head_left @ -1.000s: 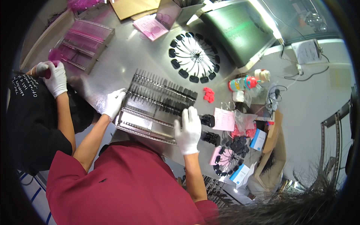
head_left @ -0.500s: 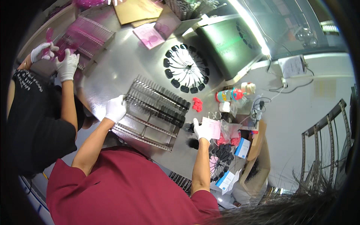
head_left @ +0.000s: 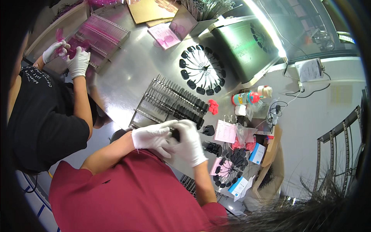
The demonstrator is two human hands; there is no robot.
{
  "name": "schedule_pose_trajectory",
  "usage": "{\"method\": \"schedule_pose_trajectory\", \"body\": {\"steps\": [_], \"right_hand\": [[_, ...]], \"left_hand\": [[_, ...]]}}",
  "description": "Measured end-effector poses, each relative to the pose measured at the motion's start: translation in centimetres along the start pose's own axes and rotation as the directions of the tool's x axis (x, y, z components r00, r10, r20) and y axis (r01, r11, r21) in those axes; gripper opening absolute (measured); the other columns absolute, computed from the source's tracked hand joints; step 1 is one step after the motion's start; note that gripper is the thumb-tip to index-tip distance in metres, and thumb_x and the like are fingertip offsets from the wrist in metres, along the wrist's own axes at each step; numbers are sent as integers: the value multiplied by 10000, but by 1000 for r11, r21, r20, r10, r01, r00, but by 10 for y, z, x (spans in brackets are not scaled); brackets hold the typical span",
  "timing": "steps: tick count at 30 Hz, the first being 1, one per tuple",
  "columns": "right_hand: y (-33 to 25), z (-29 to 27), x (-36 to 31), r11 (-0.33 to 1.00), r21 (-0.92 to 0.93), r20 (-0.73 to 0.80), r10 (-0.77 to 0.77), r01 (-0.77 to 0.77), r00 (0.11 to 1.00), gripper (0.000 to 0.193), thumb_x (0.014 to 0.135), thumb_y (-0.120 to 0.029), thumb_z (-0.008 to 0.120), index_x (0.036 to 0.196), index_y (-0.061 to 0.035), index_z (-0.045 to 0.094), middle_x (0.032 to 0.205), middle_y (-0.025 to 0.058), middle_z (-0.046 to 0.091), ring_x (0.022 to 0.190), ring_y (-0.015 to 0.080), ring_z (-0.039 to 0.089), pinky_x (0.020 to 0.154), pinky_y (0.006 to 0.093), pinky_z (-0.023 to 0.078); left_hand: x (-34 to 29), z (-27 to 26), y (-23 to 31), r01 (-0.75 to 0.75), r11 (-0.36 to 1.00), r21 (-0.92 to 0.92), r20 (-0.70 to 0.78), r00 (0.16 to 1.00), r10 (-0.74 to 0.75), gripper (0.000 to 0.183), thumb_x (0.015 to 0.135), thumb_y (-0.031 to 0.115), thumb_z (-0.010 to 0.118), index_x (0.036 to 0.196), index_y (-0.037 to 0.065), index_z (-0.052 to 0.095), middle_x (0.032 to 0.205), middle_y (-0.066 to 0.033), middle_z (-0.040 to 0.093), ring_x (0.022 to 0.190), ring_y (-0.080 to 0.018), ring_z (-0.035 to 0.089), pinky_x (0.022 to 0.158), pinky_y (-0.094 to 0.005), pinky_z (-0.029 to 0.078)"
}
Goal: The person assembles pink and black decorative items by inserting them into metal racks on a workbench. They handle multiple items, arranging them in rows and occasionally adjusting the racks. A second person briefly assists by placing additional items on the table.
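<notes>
My two white-gloved hands meet over the near edge of a metal rack (head_left: 145,106). My left hand (head_left: 148,137) has its fingers stretched out toward the right one and touching or overlapping it. My right hand (head_left: 187,145) is curled and slightly blurred. A dark patch shows between the hands; whether it is a held piece or the rack behind them, I cannot tell. Rows of thin clear strips with black flat ends (head_left: 189,112) fill the rack's far part. Right of the rack lie a loose black piece (head_left: 208,130) and a black bundle (head_left: 212,147).
A ring of black-ended pieces (head_left: 184,73) lies beyond the rack, another ring (head_left: 230,168) at near right. Small red pieces (head_left: 213,106), a pink sheet (head_left: 225,131) and a bottle (head_left: 243,98) stand or lie at right. A co-worker's gloved hands (head_left: 78,63) handle purple pieces at far left.
My left hand has left the rack's left end and moved right and nearer me. My right hand has come left from the black pieces by the pink sheet. The whole view has shifted slightly.
</notes>
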State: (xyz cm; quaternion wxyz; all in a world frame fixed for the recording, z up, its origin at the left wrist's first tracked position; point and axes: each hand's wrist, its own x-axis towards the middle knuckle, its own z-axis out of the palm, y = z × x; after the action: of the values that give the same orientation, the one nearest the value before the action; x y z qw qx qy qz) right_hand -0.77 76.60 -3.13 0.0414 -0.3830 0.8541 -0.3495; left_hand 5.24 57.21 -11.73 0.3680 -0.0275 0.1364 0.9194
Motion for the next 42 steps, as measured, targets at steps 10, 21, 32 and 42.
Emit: {"method": "schedule_pose_trajectory", "body": {"steps": [10,21,32,42], "right_hand": [[-42,18,-2,997,4,47,-72,72,996,811,702,-77,897,1405,23,504,1192,231,619,1085,430,628,927,496,539],[-44,25,2,998,-25,137,61,-58,989,821,752,-152,929,1464,16,557,1409,249,646,1284,408,658,1072,438,546],[-32,67,-38,210,946,75,600,-248,797,586,928,-132,789,1447,-4,548,1442,186,610,1262,341,651,1084,434,558],[11,114,-31,-264,964,117,483,17,868,357,984,-232,793,1289,-69,705,1490,168,612,1342,420,587,1201,541,457]], "left_hand": [[-5,28,25,18,924,383,-16,1000,-13,1029,793,8,833,1673,8,300,1476,-106,574,1351,-203,556,1102,-357,504],[-18,29,11,-205,904,375,-298,897,327,1081,825,-43,802,1699,-39,167,1414,-98,577,1243,-152,595,1086,-320,519],[-60,-14,1,21,894,448,-358,920,158,427,934,191,854,1279,-11,701,990,-83,746,807,-128,682,698,-287,572],[-66,-16,-8,181,425,887,-367,835,411,375,863,381,838,985,30,794,935,-129,786,822,-222,743,834,-362,569]]}}
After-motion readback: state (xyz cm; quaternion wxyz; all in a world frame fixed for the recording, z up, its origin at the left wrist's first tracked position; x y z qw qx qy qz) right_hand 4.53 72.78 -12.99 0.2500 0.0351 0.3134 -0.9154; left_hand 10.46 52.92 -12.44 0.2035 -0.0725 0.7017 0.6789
